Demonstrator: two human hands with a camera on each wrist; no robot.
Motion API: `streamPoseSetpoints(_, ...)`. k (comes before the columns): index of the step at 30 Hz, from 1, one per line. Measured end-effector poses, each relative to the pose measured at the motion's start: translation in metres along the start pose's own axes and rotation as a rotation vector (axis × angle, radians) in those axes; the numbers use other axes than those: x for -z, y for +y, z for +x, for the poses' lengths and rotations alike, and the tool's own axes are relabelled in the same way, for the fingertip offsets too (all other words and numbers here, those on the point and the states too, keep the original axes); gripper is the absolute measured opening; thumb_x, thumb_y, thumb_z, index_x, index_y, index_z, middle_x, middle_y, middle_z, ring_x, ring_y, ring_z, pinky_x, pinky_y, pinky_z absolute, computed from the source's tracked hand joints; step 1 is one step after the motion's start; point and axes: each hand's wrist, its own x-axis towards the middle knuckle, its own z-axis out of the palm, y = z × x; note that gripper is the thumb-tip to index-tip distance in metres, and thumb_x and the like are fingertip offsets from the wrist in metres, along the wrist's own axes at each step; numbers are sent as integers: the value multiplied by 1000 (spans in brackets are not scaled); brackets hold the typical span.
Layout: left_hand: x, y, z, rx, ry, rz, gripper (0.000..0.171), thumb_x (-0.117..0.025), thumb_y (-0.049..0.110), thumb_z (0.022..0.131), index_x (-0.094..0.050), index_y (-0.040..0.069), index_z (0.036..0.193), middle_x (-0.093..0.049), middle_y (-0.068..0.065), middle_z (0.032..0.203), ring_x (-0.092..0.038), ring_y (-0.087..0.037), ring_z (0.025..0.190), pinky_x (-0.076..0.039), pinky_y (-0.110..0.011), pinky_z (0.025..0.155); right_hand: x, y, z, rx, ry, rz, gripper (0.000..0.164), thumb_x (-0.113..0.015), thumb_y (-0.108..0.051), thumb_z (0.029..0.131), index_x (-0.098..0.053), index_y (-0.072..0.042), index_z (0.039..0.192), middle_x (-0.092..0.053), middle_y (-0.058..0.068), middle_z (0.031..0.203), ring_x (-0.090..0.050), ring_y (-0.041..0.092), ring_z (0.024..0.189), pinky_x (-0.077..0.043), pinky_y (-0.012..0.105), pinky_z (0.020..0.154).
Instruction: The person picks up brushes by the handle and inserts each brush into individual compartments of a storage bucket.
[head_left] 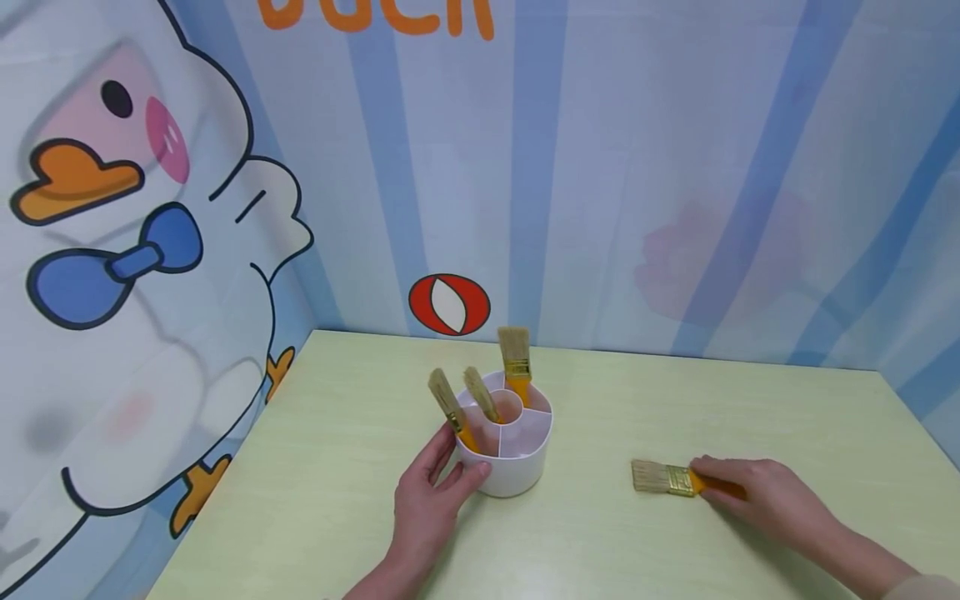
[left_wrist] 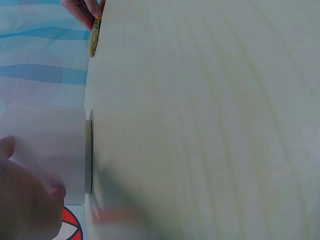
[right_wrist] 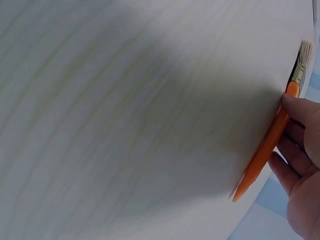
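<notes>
A round white divided holder (head_left: 517, 477) stands on the table, with three paintbrushes upright in its compartments, bristles up: one at the back (head_left: 515, 354), one in the central ring (head_left: 481, 394) and one at the left (head_left: 447, 402). My left hand (head_left: 431, 500) grips the holder's left side, its thumb at the front; in the left wrist view the fingers lie along the white wall (left_wrist: 47, 155). Off to the right, my right hand (head_left: 765, 496) pinches a paintbrush with an orange handle (right_wrist: 265, 150). That brush's bristles (head_left: 649, 477) point left, and it lies close to the tabletop.
The pale wood-grain table (head_left: 600, 542) carries the holder and the brush. Behind it hangs a blue striped cloth (head_left: 600, 208) with orange lettering and a red oval print. A large printed duck (head_left: 150, 350) covers the left side.
</notes>
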Motion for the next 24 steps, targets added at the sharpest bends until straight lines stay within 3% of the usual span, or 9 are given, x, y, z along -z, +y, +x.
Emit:
streamPoseSetpoints(12, 0, 0, 0, 4, 4, 1, 76, -88, 14, 90, -53, 4, 156, -51, -15, 162, -49, -32, 149, -53, -38, 110, -4, 0, 7, 144, 104, -128, 36, -96, -7, 69, -85, -12, 103, -82, -2, 94, -78, 17, 82, -65, 36, 67)
streamPoseSetpoints(18, -1, 1, 0, 12, 4, -3, 76, -89, 15, 90, -53, 5, 157, -51, -14, 162, -49, -31, 150, -53, -39, 110, -2, -3, 16, 139, 95, -90, 35, -95, -5, 71, -85, -10, 104, -82, 0, 93, -79, 18, 80, -66, 34, 66)
streamPoseSetpoints(24, -1, 2, -1, 18, 8, 12, 76, -89, 16, 90, -54, 6, 157, -51, -13, 162, -49, -32, 150, -53, -40, 110, 7, -21, 38, 103, 114, 18, 36, -93, 0, 74, -85, -11, 108, -83, 1, 97, -79, 18, 83, -66, 34, 68)
